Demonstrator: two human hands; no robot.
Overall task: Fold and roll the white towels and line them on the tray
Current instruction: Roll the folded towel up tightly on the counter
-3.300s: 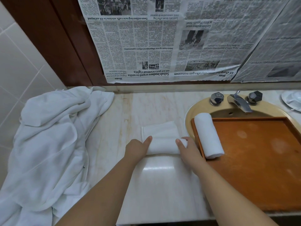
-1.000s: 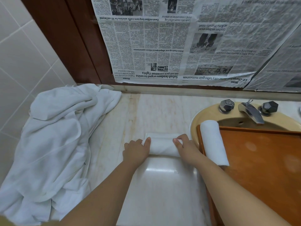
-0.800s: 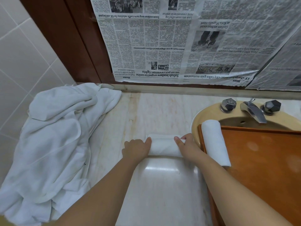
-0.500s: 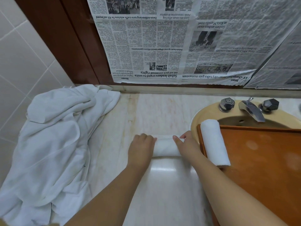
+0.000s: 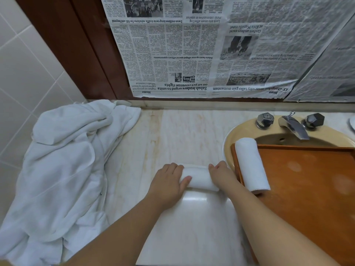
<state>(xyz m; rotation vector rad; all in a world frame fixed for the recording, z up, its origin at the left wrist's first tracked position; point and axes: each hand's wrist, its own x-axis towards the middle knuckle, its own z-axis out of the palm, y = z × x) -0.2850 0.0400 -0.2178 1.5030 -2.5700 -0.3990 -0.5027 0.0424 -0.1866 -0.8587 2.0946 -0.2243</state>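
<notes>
A small white towel (image 5: 198, 178) lies rolled into a tight cylinder on the marble counter (image 5: 178, 135). My left hand (image 5: 168, 181) grips its left end, thumb on the near side and fingers over the top. My right hand (image 5: 221, 174) grips its right end the same way. To the right, a finished rolled towel (image 5: 250, 164) lies along the left edge of the brown wooden tray (image 5: 311, 181), which rests over the sink.
A heap of loose white towels (image 5: 61, 169) covers the counter's left side against the tiled wall. The beige sink (image 5: 230, 139) with its tap (image 5: 294, 125) sits at the back right. Newspaper (image 5: 211, 47) covers the wall behind.
The flat tail of the towel has been rolled up away from me, so the roll is now complete. Both hands have closed over its ends.
</notes>
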